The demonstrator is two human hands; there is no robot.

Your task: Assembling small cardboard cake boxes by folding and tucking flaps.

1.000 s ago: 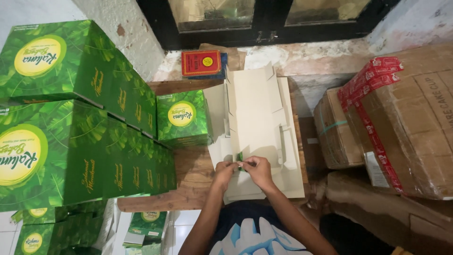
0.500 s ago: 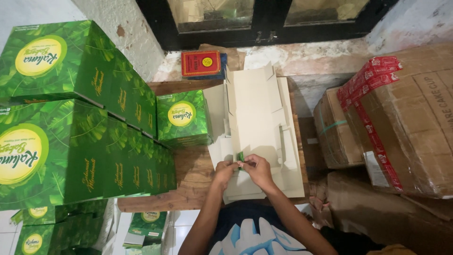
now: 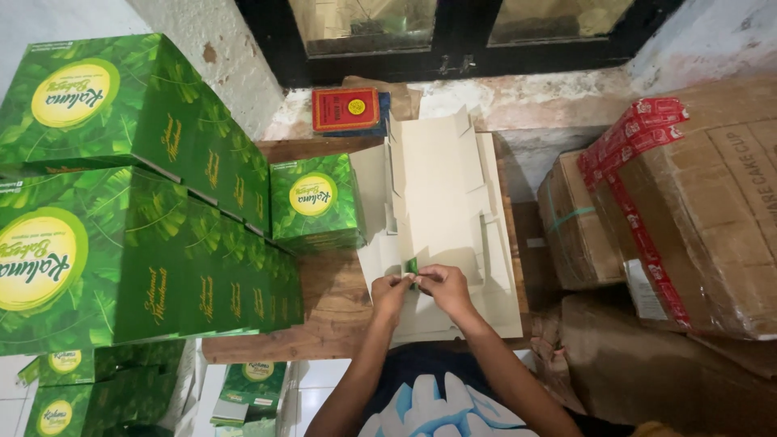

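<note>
Both hands meet at the near edge of a flat, unfolded cardboard box blank (image 3: 441, 226) on the wooden counter (image 3: 324, 303): left hand (image 3: 390, 293) and right hand (image 3: 443, 285) pinch a small green-printed flap (image 3: 412, 266), seemingly mid-fold; tucking it needs a firm crease. Beyond stands a finished green box (image 3: 314, 202).

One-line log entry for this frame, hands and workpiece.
left hand: pinching flap | right hand: pinching flap | workpiece: flat unfolded carton blank, plain side up on wooden table | nearby: folded green box
</note>
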